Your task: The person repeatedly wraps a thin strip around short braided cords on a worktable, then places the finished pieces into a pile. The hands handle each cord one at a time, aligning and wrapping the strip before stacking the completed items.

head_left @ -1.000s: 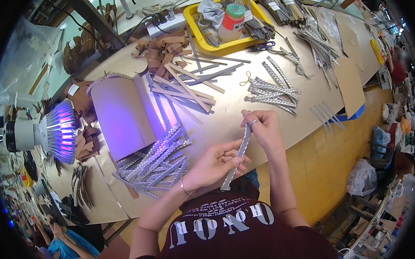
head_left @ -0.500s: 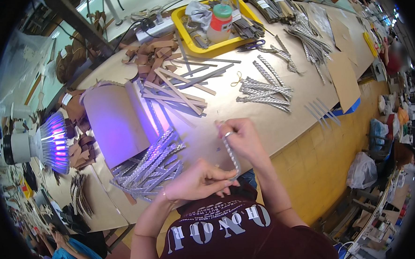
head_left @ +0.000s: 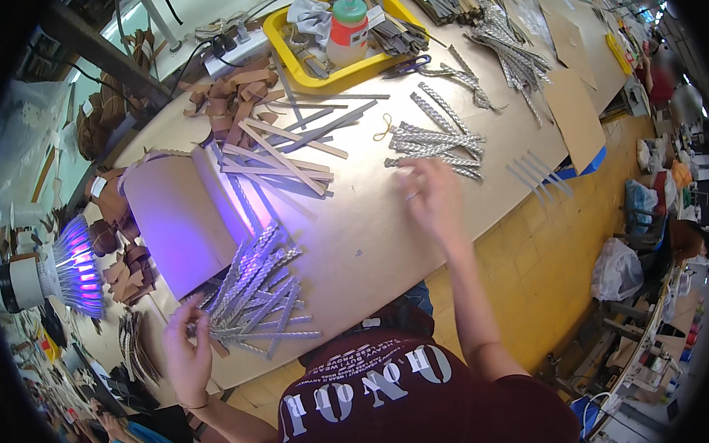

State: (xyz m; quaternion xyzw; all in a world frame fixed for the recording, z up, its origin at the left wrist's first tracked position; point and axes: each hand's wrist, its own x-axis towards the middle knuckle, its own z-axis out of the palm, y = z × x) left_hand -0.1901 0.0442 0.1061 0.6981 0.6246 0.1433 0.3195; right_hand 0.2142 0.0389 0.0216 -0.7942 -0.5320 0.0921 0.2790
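At the left end of a loose pile of silver-grey braided strips (head_left: 254,299), my left hand (head_left: 186,351) has its thumb and forefinger apart, the fingertips right by the strip ends. My right hand (head_left: 434,201) is over the table at the near edge of a smaller heap of braided strips (head_left: 439,143). Motion smears its fingers, which point toward the heap, and whether they touch a strip is hidden.
A brown curved block (head_left: 179,219) stands under a purple-lit lamp (head_left: 76,268). Flat tan strips (head_left: 287,157) and leather scraps (head_left: 236,99) lie behind. A yellow tray (head_left: 307,81) holds a green-lidded jar (head_left: 348,33). Cardboard (head_left: 573,118) lies at right.
Both hands were together at the near edge, holding one braided strip between them. My left hand has moved left to the pile; my right has gone forward to the smaller heap. The view has shifted slightly.
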